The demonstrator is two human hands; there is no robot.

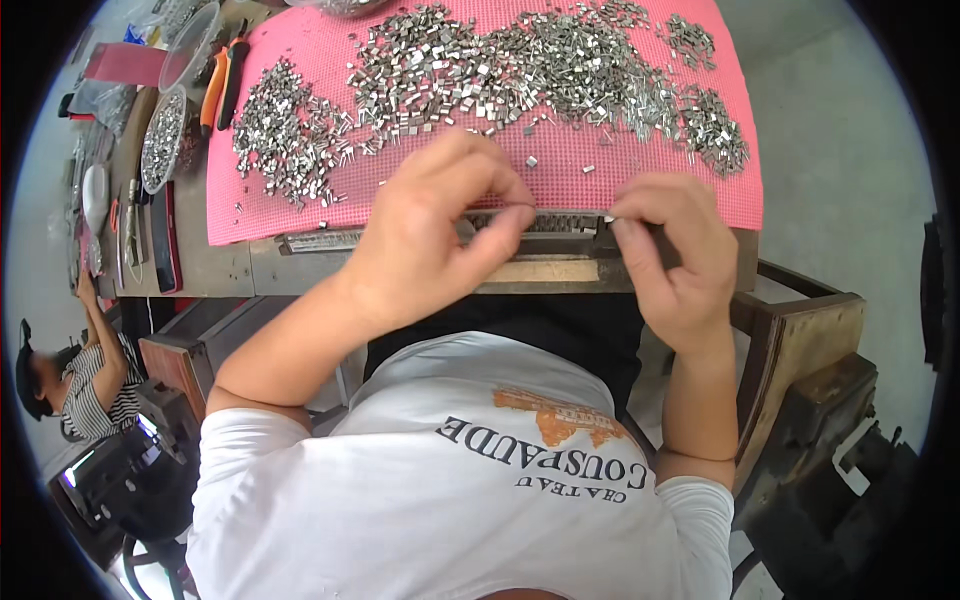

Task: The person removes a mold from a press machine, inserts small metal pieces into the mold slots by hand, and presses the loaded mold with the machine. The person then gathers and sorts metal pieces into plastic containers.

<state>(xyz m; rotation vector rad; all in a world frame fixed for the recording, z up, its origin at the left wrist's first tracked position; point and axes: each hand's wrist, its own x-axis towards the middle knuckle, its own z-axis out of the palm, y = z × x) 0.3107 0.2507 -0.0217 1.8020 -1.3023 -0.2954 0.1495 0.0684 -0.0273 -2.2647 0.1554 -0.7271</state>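
Observation:
Heaps of small silvery metal pieces [440, 75], some blocky and some pin-like, are spread over a pink ribbed mat [560, 150]. Along the mat's near edge runs a long metal bar fixture [565, 224], its middle lined with a row of small dark parts. My left hand [425, 215] is over this fixture, thumb and forefinger pinched near the row; what they hold, if anything, is too small to tell. At the row's right end, my right hand [685, 250] pinches a tiny bright metal piece [609, 219]. Two loose pieces lie on the mat between my hands.
Orange-and-black pliers [222, 85] lie left of the mat, beside a clear tub [162, 140] of metal pieces. Further left are hand tools and bags. A wooden frame [800, 340] stands at right. Another person [95, 375] in a striped shirt sits at far left.

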